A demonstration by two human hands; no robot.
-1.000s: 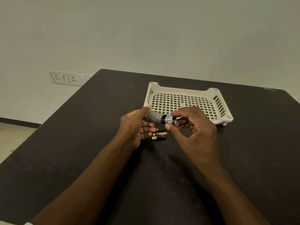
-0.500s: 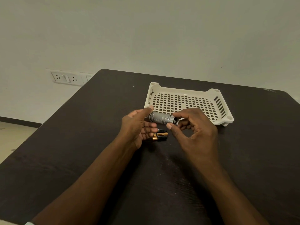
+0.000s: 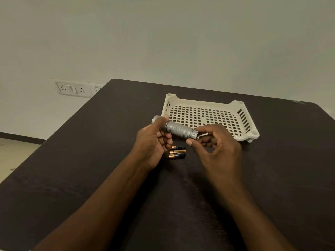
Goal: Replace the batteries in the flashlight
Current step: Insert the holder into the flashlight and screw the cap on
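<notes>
There are three batteries [image 3: 177, 151] lying side by side on the table [image 3: 90, 160], just in front of the tray [image 3: 208, 104]. There is one flashlight [image 3: 178, 129], one tray, one table and two hands. On the wall is one socket plate [image 3: 73, 88].

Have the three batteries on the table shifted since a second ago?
No. The batteries lie in the same spot below the flashlight, equally near the tray's front edge.
</notes>
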